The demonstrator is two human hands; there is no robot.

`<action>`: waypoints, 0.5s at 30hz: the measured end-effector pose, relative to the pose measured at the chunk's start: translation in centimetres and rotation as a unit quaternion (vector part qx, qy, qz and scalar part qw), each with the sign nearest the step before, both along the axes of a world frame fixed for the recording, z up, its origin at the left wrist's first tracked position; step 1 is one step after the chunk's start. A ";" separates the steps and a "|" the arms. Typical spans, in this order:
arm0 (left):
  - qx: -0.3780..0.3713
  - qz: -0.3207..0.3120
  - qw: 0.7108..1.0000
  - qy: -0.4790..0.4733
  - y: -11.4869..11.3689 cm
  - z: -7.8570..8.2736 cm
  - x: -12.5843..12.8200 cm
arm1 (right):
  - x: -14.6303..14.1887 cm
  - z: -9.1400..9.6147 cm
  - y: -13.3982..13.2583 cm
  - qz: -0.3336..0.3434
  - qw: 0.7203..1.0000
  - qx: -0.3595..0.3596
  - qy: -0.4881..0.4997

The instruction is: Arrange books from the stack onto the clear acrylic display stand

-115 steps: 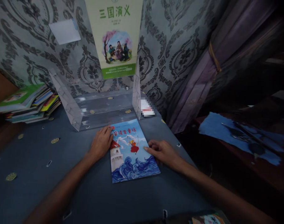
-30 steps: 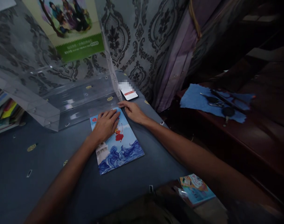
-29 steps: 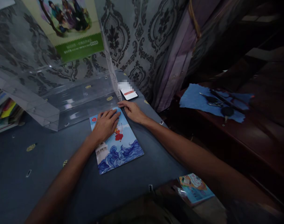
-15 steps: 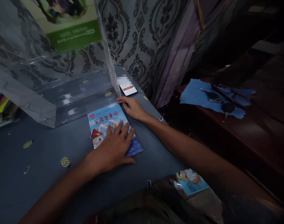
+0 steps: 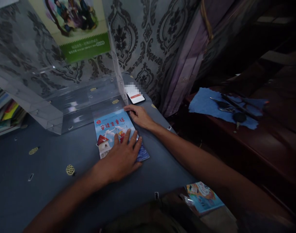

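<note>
A thin blue picture book (image 5: pixel 110 128) with red characters, a lighthouse and waves lies flat on the blue-grey tablecloth (image 5: pixel 41 181). My left hand (image 5: pixel 121 155) rests flat on the book's near end, fingers spread. My right hand (image 5: pixel 139 116) touches the book's far right corner, fingers curled over the edge. Just beyond the book stands a clear acrylic display rack (image 5: pixel 65 97) holding a green-and-cream book (image 5: pixel 77 29) upright.
A phone (image 5: pixel 135 97) with a lit screen lies right of the rack. A stack of books (image 5: pixel 4 113) sits at the far left. Patterned curtains (image 5: pixel 162 48) hang behind. A dark wooden surface with a blue cloth (image 5: pixel 211 106) is right. Another colourful book (image 5: pixel 203 197) lies below the table edge.
My left hand slid from the book's far end down to its near end, uncovering the title. My right hand stayed at the far right corner.
</note>
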State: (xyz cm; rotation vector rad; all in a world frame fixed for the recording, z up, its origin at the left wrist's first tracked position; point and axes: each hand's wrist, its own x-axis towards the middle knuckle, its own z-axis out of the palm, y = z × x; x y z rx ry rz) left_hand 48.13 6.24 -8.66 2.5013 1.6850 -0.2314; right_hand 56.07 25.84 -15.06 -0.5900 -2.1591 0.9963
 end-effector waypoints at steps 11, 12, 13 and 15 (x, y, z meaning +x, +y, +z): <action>0.037 -0.039 0.995 0.086 -1.6 0.0 2.7 | 0.0 0.0 0.0 -0.004 1.000 0.024 -0.013; 0.046 -0.042 0.994 0.094 -1.8 -0.1 3.1 | 0.0 0.0 0.0 -0.003 1.000 0.025 -0.013; 0.056 -0.045 0.992 0.102 -2.1 -0.2 3.6 | 0.0 0.0 0.0 -0.003 1.000 0.026 -0.013; 0.079 -0.049 0.989 0.118 -2.6 -0.5 4.4 | 0.1 0.0 0.0 -0.003 1.000 0.027 -0.012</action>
